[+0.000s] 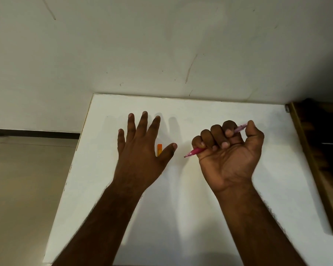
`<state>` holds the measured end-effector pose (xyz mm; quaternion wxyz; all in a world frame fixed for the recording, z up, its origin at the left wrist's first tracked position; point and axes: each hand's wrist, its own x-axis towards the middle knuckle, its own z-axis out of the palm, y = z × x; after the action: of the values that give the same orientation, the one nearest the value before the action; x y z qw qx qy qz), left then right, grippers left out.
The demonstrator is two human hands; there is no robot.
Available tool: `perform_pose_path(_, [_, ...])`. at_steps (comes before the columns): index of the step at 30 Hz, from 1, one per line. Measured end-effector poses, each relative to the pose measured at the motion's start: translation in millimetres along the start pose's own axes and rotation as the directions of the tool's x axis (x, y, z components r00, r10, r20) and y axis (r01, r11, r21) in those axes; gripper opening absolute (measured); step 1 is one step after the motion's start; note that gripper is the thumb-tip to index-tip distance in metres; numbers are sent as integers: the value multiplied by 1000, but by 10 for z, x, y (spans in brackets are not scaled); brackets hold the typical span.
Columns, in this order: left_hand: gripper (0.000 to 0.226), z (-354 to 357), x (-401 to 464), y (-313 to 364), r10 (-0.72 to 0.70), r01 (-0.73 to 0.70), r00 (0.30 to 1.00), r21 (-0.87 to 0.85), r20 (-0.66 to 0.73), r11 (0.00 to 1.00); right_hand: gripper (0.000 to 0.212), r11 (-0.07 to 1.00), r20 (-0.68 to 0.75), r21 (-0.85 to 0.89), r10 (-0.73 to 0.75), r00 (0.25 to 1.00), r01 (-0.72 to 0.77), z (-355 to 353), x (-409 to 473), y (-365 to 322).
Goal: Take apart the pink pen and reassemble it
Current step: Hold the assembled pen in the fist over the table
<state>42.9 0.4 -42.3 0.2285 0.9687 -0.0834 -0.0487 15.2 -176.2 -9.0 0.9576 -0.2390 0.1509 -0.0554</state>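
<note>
At the far left lies a beige tiled floor (pixel 27 179) below a pale, scuffed wall (pixel 161 45). A flat white worktop (pixel 181 217) fills the middle of the view, its far edge against that wall. The left hand (pixel 140 150) is spread wide, palm down, fingers splayed over the worktop and holding nothing; whether it presses on the surface or hovers just above cannot be told. A small orange rectangular piece (pixel 159 149) lies on the worktop in the gap between that hand's forefinger and thumb. Further right, the right hand (pixel 229 150) is turned palm up with its fingers curled tightly around the slim pink plastic pen (pixel 195 151). The pen's pointed tip sticks out leftward, toward the left hand, and its paler end shows above the thumb. At the right edge stands dark brown wooden furniture (pixel 315 150).
</note>
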Motion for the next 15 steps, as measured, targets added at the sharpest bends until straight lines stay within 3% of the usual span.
perform_pose_path(15, [83,-15,-18,28,3,-4,1000,-26,-14,1000,45,1000,-19,-10,-2,1000,2,21,-9,1])
